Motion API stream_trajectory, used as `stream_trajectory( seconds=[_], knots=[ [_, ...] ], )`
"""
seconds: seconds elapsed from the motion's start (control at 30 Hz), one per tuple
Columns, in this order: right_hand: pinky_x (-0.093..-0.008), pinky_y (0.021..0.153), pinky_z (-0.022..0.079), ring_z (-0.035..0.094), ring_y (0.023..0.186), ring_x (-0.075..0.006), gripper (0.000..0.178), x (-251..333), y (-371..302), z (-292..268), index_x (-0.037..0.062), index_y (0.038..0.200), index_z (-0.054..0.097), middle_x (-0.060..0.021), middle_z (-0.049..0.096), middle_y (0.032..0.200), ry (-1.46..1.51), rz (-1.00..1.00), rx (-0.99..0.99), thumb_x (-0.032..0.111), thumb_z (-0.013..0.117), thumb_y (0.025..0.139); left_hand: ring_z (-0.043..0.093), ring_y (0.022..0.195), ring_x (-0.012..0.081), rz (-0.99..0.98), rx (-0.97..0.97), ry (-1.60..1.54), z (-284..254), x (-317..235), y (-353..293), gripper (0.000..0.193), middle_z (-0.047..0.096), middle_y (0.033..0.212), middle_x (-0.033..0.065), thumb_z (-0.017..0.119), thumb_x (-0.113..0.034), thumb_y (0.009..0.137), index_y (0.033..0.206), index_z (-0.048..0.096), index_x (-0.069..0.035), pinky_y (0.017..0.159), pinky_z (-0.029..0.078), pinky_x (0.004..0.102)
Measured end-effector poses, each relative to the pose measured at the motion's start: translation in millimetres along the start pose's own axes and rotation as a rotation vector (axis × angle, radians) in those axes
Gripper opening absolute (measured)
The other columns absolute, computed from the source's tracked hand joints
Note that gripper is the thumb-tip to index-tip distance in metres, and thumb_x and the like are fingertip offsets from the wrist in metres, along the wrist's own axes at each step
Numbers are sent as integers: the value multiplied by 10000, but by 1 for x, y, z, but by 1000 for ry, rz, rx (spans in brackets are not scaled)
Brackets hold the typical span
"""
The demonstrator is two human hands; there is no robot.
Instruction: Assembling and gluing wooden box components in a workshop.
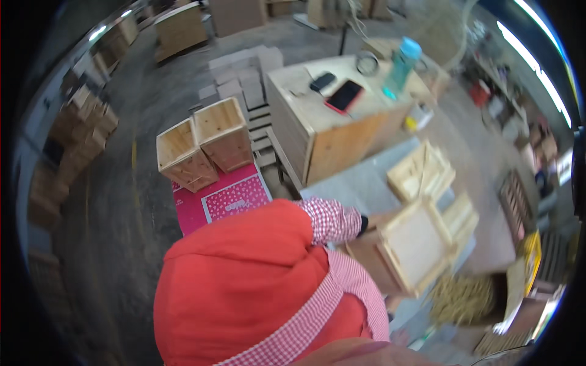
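I see both hands (379, 220) at a wooden box (415, 248), four o'clock; I can't tell their opening or grip.

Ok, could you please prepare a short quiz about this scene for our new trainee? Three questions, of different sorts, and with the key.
1. How many open boxes stand side by side at the pink surface?
2. True or false: the phone lies on top of the big crate.
3. What is nearest to the left hand?

Key:
1. Two.
2. True.
3. The framed box; blur hides how the fingers rest.
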State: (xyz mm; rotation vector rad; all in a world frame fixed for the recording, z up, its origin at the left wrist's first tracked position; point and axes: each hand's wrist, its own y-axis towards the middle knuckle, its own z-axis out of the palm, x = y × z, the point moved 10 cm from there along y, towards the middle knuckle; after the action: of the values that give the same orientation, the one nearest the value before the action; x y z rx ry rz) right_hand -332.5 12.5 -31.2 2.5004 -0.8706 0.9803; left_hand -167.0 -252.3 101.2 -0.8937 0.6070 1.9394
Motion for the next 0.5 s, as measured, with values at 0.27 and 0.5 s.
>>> stream_trajectory(
  seconds=[0.27, 0.5],
  knots=[
    [-369, 1098, 311, 416, 1269, -263, 571, 150, 218, 42, 12, 1403, 351, -159, 431, 1389, 390, -286, 317, 343, 449, 949, 604, 1074, 161, -384, -150, -166, 85, 3, -28, 529, 577, 1289, 80, 390, -493, 977, 1319, 511, -108, 950, 475, 342],
    [-380, 1105, 294, 390, 1299, -249, 577, 275, 126, -74, 34, 1415, 345, -144, 422, 1408, 721, -161, 315, 408, 383, 977, 557, 1073, 208, 503, 191, 1080, 128, -65, 134, 574, 608, 1183, 104, 633, -430, 848, 1293, 512, -88, 949, 433, 346]
  ],
)
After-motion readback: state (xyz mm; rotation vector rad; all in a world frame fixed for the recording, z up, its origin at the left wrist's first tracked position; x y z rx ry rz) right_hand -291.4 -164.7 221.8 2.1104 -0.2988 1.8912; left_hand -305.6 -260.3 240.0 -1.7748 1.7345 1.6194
